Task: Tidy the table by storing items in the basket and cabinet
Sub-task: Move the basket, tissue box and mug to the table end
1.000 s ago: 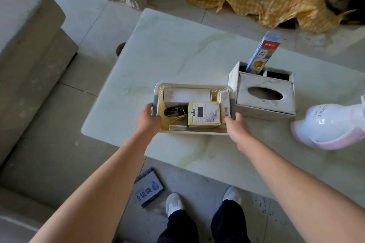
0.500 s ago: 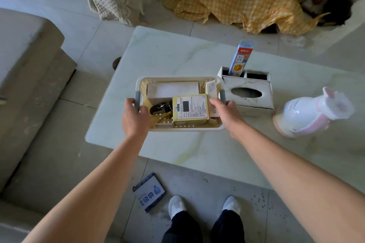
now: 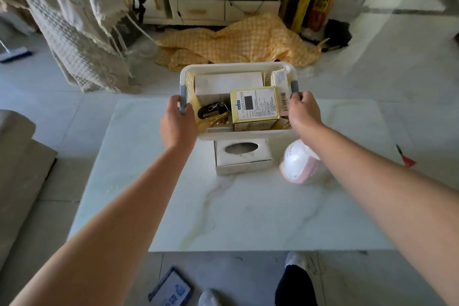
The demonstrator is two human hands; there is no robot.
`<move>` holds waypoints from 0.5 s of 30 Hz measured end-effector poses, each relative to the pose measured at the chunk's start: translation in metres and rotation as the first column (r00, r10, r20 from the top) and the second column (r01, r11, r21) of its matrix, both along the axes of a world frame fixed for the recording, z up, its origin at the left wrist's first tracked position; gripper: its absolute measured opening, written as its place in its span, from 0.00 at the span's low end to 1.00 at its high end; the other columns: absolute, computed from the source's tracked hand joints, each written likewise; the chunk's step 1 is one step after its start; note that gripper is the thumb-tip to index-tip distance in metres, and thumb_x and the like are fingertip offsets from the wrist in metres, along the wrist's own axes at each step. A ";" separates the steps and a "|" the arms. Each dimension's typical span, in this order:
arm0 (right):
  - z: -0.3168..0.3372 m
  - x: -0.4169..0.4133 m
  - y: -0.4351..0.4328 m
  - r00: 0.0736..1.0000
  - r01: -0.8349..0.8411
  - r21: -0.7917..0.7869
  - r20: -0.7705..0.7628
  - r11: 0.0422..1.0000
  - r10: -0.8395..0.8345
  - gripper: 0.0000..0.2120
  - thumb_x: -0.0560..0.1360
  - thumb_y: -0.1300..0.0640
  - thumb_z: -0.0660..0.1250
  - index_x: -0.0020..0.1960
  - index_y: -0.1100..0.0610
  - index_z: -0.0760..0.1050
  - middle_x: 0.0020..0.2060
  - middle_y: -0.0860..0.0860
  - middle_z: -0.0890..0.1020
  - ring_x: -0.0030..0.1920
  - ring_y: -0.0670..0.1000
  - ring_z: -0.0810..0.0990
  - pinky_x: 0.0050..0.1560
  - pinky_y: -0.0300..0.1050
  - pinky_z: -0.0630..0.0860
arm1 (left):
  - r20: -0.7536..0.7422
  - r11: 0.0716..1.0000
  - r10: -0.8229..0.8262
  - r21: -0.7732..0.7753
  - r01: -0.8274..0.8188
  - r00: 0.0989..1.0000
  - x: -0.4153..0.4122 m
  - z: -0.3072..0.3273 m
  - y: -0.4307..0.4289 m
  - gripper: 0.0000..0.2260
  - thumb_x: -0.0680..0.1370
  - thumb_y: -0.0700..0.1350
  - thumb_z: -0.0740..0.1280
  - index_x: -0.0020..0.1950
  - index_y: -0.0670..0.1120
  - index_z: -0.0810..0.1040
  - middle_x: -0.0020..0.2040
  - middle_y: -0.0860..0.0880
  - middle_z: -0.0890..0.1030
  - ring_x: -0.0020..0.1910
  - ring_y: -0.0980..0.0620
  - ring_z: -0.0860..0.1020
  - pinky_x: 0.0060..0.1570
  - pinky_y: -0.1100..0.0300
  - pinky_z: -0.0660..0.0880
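While I am holding the basket [image 3: 236,66] up over the far half of the table [image 3: 248,206], my left hand [image 3: 177,123] is gripping the left handle [image 3: 182,100], its fingers [image 3: 172,104] curling round the grey bar. Between my hands the basket's long axis is running left to right across the table, with a yellow box [image 3: 255,107] and other small packets lying inside. My right hand [image 3: 304,113] is gripping the right handle [image 3: 294,86] in the same way.

Below the basket a tissue box [image 3: 242,156] is sitting on the table, and a white-and-pink bottle [image 3: 298,164] is sitting just right of it.

The cabinet [image 3: 213,2] is standing straight ahead, beyond the table's far edge. So I am judging the coming move to be a carry forward, broadside on, with both hands equally near.
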State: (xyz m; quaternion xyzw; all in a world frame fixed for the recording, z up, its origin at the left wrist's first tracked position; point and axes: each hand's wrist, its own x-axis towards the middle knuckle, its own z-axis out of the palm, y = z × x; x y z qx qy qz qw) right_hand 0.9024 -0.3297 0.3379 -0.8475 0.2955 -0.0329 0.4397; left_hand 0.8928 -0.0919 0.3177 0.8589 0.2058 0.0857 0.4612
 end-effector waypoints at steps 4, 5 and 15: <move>0.014 0.016 -0.104 0.991 0.130 0.022 0.016 0.991 -0.130 0.16 0.81 0.52 0.52 0.58 0.62 0.71 0.56 0.60 0.79 0.54 0.61 0.77 0.51 0.53 0.74 | 0.035 0.989 -0.151 0.008 0.150 0.988 0.035 0.025 -0.103 0.13 0.78 0.46 0.61 0.62 0.47 0.73 0.50 0.44 0.83 0.46 0.42 0.81 0.47 0.49 0.79; 0.008 0.018 -0.113 0.990 0.143 0.035 -0.009 0.989 -0.142 0.16 0.81 0.52 0.52 0.58 0.62 0.72 0.56 0.60 0.79 0.53 0.61 0.77 0.49 0.52 0.73 | 0.046 0.986 -0.169 0.000 0.169 0.985 0.037 0.029 -0.108 0.13 0.78 0.46 0.62 0.62 0.48 0.73 0.49 0.45 0.83 0.45 0.42 0.81 0.47 0.49 0.79; -0.056 0.037 -0.354 0.965 0.208 0.119 -0.189 0.971 -0.183 0.24 0.80 0.42 0.53 0.48 0.61 0.77 0.42 0.56 0.81 0.39 0.55 0.79 0.35 0.43 0.73 | -0.340 0.873 -0.402 -0.421 0.244 0.850 0.123 -0.030 -0.349 0.32 0.75 0.34 0.57 0.71 0.65 0.61 0.47 0.55 0.71 0.38 0.50 0.74 0.48 0.48 0.78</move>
